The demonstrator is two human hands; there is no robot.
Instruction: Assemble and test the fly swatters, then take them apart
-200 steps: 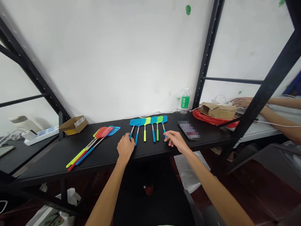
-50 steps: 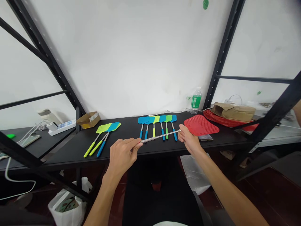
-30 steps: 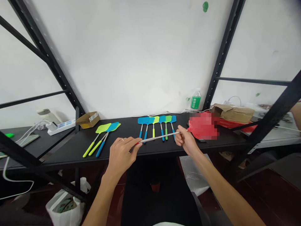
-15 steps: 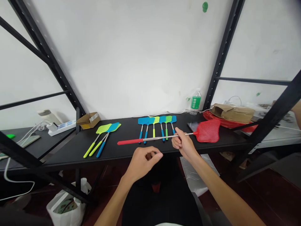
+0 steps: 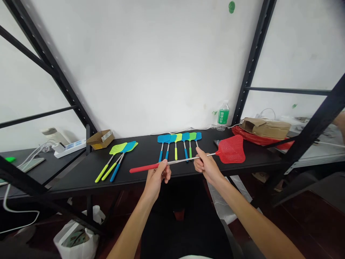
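A red fly swatter (image 5: pixel 231 149) is held level above the front of the black shelf, its mesh head to the right and its red grip to the left. My left hand (image 5: pixel 156 180) is closed on it where the grip meets the metal rod. Thumb and fingers of my right hand (image 5: pixel 207 165) pinch the rod nearer the head. Behind it lies a row of several blue, yellow and green fly swatters (image 5: pixel 178 137), heads toward the wall. To the left, a few yellow-green and blue fly swatters (image 5: pixel 118 148) lie partly overlapped.
On the black shelf (image 5: pixel 81 169), a small open cardboard box (image 5: pixel 100 139) stands left and a water bottle (image 5: pixel 223 116) back right. A phone is mostly hidden behind the red head. Farther right are a torn carton (image 5: pixel 265 128) and red plastic. Metal posts (image 5: pixel 253 61) flank the shelf.
The red fly swatter came from the left group. Half a second ago my left hand was off it, below the rod; now it grips the swatter again. My right hand stays on the rod.
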